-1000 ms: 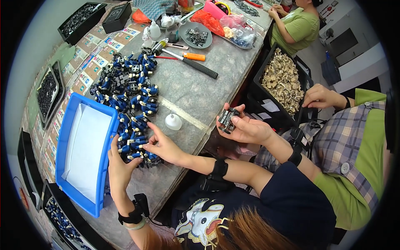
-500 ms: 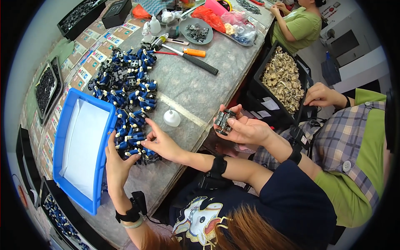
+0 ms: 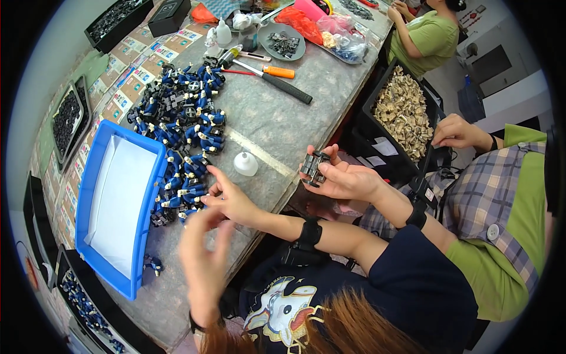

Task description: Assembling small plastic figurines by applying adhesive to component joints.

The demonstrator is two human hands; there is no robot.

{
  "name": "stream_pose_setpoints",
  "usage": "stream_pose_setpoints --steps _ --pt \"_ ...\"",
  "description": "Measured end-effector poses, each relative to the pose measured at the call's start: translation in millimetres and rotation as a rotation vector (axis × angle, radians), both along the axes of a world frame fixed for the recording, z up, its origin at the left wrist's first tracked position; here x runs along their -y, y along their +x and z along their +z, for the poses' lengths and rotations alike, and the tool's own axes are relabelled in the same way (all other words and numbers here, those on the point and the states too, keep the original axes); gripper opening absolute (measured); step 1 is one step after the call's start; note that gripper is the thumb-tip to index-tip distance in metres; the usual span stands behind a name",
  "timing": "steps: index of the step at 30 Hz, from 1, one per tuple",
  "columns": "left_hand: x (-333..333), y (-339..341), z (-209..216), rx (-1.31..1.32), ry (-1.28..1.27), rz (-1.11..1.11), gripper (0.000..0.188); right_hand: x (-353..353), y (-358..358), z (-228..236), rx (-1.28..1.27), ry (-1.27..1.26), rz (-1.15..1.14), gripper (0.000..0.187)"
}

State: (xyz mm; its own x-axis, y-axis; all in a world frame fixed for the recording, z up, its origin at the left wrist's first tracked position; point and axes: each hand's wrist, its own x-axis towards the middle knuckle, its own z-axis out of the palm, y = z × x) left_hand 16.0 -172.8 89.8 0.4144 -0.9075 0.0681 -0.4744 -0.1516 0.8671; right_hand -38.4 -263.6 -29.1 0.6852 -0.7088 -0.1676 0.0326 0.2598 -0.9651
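Note:
A heap of small blue-and-black toy figures [image 3: 197, 133] with pale heads, mixed with dark wheeled pieces, covers the table beside a blue plastic tray [image 3: 154, 194] lined with white paper. My right hand [image 3: 233, 200] is at the heap's near right edge, fingers apart, nothing visible in it. My left hand [image 3: 203, 253] is lifted nearer me, smeared by motion; its thumb and fingers look apart and nothing shows between them. One loose figure [image 3: 154, 264] lies by the tray's near right side.
A co-worker's hand [image 3: 348, 180] on the right holds a dark wheeled piece [image 3: 314, 168] beside my right arm. A white squeeze bottle [image 3: 245, 164], a hammer [image 3: 286, 88] and a plate [image 3: 262, 44] of dark parts are on the table. A black crate [image 3: 368, 112] holds tan pieces.
My left hand has left the gap between tray and heap and moved right and toward me. The loose figure near the tray is now uncovered. My right hand stays almost in place.

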Motion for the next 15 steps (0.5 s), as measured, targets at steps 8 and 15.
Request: stream_pose_setpoints --steps 8,15 --pt "51 -74 -26 0.056 -0.294 -0.164 0.046 -11 10 -25 -0.079 -0.173 -0.024 0.064" --pt "64 -88 -33 0.048 -0.296 -0.139 0.039 3 1 -26 -0.056 -0.189 -0.039 0.064"
